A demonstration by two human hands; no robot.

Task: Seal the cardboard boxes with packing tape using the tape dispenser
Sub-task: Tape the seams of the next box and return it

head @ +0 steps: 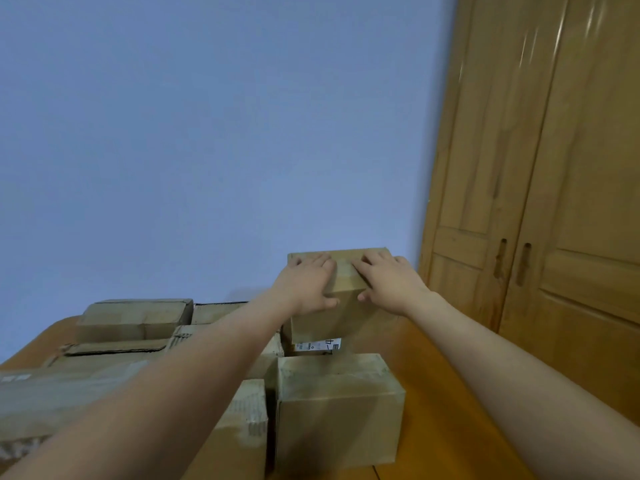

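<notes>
- Cardboard box (341, 306), the far one, stands under both hands at the back of the desk (433, 368), close to the blue wall (207, 133).
- The left hand (306, 284) lies flat on its top, fingers straight, thumb down the near face; it holds nothing.
- The right hand (389, 280) mirrors it just beside, fingers spread flat, thumb on the near face, also holding nothing.
- To do this well, I judge, press the flaps level and shut so the seam between the hands meets cleanly before any tape goes on.
- No tape dispenser is in view.
- A white label (320, 344) sits below the hands on the box's near face; a handwritten mark like "4" shows, the rest too small to read.
- More boxes (339, 410) lie nearer than the hands and to their left.
</notes>
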